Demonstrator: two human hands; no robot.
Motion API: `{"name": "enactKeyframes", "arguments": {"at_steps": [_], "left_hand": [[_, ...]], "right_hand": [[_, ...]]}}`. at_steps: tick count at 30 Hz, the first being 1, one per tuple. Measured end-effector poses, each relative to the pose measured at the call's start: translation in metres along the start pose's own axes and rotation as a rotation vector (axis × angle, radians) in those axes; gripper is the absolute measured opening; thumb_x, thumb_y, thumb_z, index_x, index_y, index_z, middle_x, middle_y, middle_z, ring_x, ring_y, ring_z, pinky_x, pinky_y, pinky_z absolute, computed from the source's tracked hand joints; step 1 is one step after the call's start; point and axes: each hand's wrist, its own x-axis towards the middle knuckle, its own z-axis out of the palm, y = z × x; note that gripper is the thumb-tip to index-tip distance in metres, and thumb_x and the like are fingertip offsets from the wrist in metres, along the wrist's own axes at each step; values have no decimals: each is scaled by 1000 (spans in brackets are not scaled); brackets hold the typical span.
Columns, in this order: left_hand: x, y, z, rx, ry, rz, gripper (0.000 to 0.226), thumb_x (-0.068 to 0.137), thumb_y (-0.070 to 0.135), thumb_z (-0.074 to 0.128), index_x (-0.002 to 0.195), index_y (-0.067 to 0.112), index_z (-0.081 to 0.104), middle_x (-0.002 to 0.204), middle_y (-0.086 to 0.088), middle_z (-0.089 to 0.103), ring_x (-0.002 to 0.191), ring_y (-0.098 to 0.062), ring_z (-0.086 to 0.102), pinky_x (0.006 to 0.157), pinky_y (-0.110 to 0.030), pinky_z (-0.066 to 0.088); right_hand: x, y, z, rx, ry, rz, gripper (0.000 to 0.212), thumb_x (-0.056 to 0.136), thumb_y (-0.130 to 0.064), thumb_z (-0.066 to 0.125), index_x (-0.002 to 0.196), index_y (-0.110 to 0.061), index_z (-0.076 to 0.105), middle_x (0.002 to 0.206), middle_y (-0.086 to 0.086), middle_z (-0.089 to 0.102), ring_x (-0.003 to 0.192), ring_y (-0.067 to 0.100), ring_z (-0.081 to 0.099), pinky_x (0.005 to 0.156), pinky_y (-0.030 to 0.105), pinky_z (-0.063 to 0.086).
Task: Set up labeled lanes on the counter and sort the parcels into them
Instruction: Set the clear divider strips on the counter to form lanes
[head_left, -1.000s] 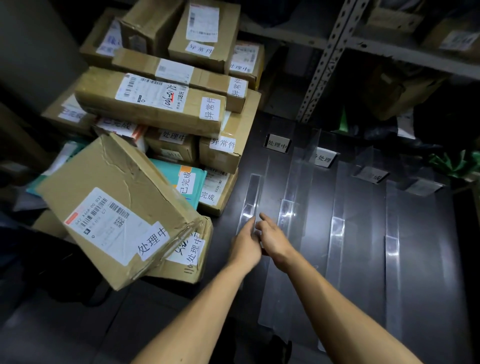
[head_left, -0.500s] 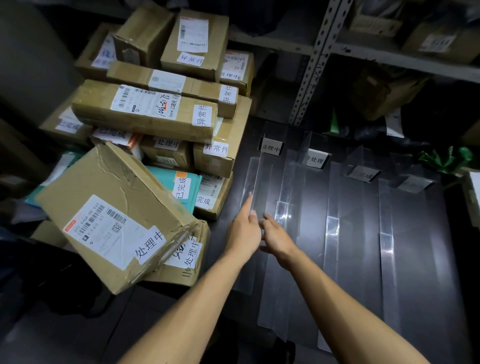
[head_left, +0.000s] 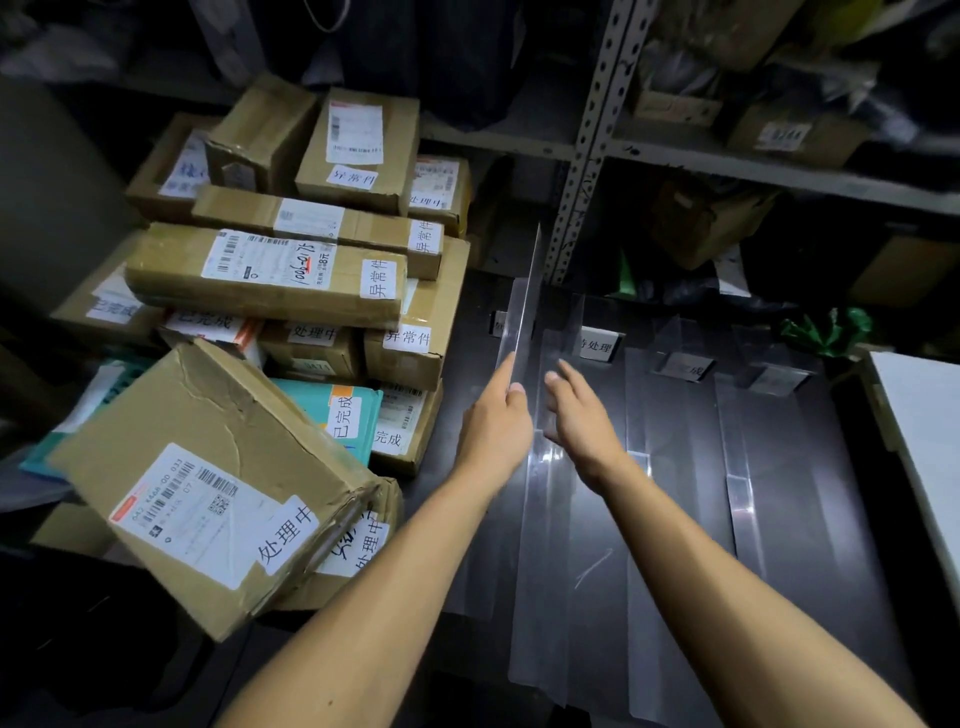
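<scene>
our left hand (head_left: 498, 415) pinches the near part of a clear, thin plastic divider strip (head_left: 523, 312), thumb on one face and fingers behind, and tips it up on edge so its far end points toward the grey perforated metal shelf post (head_left: 587, 156). we judge it is held upright like this so it can stand as a wall between two lanes rather than lie flat. our right hand (head_left: 582, 415) hovers just beside it, fingers straight and loosely spread, holding nothing, probably ready to steady the strip's other face.

on the dark counter (head_left: 810, 493) further clear strips (head_left: 636, 467) lie lengthwise and side by side, marking lane edges, and small upright lane label cards (head_left: 597, 344) stand at the far ends so each lane can be read from where we stand. one card is half hidden behind the raised strip.

the brown cardboard parcels (head_left: 270, 275) are stacked in a heap to the left of the lanes, each with a white handwritten status sticker. a dented brown box (head_left: 208, 483) leans at the near edge of the heap, with a teal mailer bag (head_left: 332, 410) behind it. none lies in a lane yet, so sorting seems not begun.
</scene>
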Motion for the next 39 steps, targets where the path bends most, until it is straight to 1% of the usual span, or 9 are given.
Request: {"name": "enactKeyframes", "arguments": {"at_steps": [5,11,14,17,19,25,29,34,39], "left_hand": [[-7,39,27,-45,-101,55,46,108,30,28,152,43,29,157,5,37,143,-19,37,98,-26,30],[-16,89,89,-100,-295,116,52,104,30,33,151,48,24,156,6,37,142,-17,35,110,-37,32],[-19,110,139,-156,-412,124,57,101,25,38,151,49,24,121,14,54,111,-8,48,96,-34,42],[-27,129,200,-185,-512,100,62,97,23,41,149,53,24,95,8,56,95,-17,57,79,-38,50],[-34,142,243,-181,-553,76,63,98,22,44,148,54,24,107,-5,64,104,-17,65,81,-41,56],[-45,162,357,-189,-617,-7,62,101,23,49,150,50,24,121,2,62,96,-2,64,79,-34,54],[-43,158,414,-164,-626,-69,61,100,25,49,150,50,24,125,2,60,107,-8,62,81,-37,55],[-34,137,468,-135,-632,-139,62,99,26,48,150,51,24,123,4,62,102,-16,60,75,-36,48],[-22,110,503,-86,-621,-195,62,100,23,44,151,50,21,132,-1,60,117,-16,61,81,-32,55]], "right_hand": [[-4,-43,-38,102,-62,-36,58,102,-49,45,155,-37,25,162,-7,27,143,22,38,106,55,45],[-7,-58,-122,102,48,-109,52,101,-45,48,151,-38,37,150,-9,46,132,14,50,96,46,54],[-8,-52,-184,90,96,-113,49,100,-43,49,148,-40,40,146,-8,51,125,18,58,80,35,60],[-8,-39,-254,73,142,-99,47,102,-39,46,148,-38,41,145,-9,47,127,19,54,70,28,58],[-7,-28,-299,69,162,-85,43,103,-37,44,146,-40,42,138,-9,50,120,17,56,66,27,55],[4,16,-408,22,151,-14,53,85,-50,45,138,-47,48,141,-3,56,118,25,63,70,33,58],[11,41,-452,53,165,40,45,99,-38,41,144,-42,45,137,-6,56,109,19,64,69,31,57],[28,84,-485,88,162,138,47,102,-34,40,149,-35,40,149,-7,42,130,21,48,78,34,55],[41,115,-497,111,132,230,46,103,-29,39,148,-34,39,136,-9,45,101,10,55,66,26,50]]}}
